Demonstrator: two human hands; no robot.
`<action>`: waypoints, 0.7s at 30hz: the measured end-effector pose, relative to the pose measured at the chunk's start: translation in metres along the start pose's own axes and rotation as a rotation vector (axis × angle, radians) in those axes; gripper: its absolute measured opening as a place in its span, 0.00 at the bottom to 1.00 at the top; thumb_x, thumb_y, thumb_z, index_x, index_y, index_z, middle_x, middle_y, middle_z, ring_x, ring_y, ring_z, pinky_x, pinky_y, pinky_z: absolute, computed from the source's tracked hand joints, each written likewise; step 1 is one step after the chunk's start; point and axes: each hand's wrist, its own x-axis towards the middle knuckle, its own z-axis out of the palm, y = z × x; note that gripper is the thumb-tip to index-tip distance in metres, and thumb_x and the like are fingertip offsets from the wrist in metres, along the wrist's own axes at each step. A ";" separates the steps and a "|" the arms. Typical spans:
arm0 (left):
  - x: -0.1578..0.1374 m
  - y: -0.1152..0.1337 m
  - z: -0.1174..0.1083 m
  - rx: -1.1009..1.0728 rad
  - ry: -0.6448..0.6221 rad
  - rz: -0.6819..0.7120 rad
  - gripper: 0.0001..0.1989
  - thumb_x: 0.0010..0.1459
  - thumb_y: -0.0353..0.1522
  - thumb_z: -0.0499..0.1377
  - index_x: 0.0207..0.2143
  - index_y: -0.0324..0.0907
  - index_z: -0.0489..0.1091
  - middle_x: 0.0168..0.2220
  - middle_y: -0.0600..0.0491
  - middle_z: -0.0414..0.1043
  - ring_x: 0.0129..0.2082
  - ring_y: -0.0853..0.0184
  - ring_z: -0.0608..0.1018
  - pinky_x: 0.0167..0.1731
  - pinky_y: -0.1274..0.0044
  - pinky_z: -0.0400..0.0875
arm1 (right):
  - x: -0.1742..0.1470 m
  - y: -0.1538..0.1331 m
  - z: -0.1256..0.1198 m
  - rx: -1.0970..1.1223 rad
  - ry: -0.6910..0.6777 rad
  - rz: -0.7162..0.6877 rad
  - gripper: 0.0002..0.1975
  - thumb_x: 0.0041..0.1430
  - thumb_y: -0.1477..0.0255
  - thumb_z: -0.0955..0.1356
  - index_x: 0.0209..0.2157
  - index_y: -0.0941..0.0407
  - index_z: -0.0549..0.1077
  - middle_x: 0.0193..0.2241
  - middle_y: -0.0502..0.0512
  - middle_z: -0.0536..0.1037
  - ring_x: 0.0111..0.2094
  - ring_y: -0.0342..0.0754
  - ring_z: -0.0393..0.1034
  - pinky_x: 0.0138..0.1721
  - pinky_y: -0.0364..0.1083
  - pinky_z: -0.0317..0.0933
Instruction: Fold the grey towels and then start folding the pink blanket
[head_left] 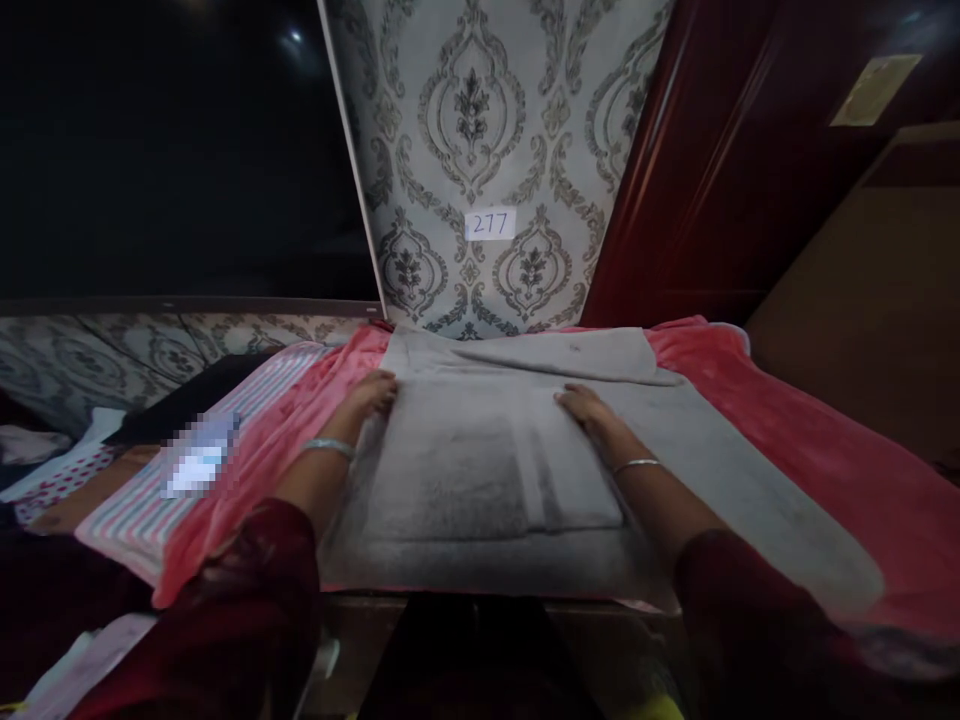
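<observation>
While reaching forward, rests left hand (373, 392) and right hand (586, 405) at far corners of a folded gray towel (457, 470), lying between both on larger gray cloth (742, 490); cannot tell whether spread or pinching.

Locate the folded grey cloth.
In the head view, the folded grey cloth lies mid-frame, below the 277 label, between the left hand and the right hand.

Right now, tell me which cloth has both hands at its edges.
The folded grey cloth with paler bands: the left hand and right hand rest at its opposite sides. The red cloth spreads beneath; the striped cloth lies away to the left.
</observation>
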 end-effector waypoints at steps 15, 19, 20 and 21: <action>-0.001 -0.023 0.061 0.395 -0.074 -0.203 0.32 0.64 0.32 0.53 0.68 0.29 0.56 0.68 0.31 0.58 0.68 0.49 0.64 0.64 0.62 0.61 | -0.011 0.043 0.035 -0.402 0.136 -0.152 0.30 0.62 0.72 0.61 0.64 0.68 0.65 0.60 0.74 0.70 0.60 0.60 0.65 0.61 0.58 0.59; -0.028 0.020 0.094 0.477 -0.271 0.294 0.36 0.67 0.43 0.51 0.71 0.35 0.51 0.73 0.36 0.46 0.73 0.49 0.50 0.69 0.58 0.50 | -0.032 0.008 0.040 -0.584 0.117 -0.338 0.33 0.62 0.71 0.64 0.68 0.62 0.61 0.69 0.71 0.59 0.66 0.64 0.57 0.62 0.62 0.57; -0.039 0.027 0.107 0.480 -0.336 0.421 0.36 0.68 0.45 0.49 0.71 0.37 0.50 0.74 0.37 0.46 0.74 0.51 0.49 0.69 0.57 0.47 | -0.042 0.001 0.044 -0.621 0.086 -0.414 0.32 0.64 0.70 0.63 0.69 0.60 0.60 0.70 0.69 0.57 0.67 0.63 0.55 0.63 0.63 0.56; -0.049 0.032 0.119 0.485 -0.393 0.511 0.36 0.68 0.46 0.48 0.72 0.38 0.50 0.74 0.38 0.46 0.74 0.52 0.48 0.70 0.56 0.45 | -0.053 -0.004 0.050 -0.658 0.040 -0.473 0.31 0.66 0.69 0.61 0.69 0.58 0.60 0.71 0.67 0.56 0.68 0.63 0.53 0.63 0.63 0.54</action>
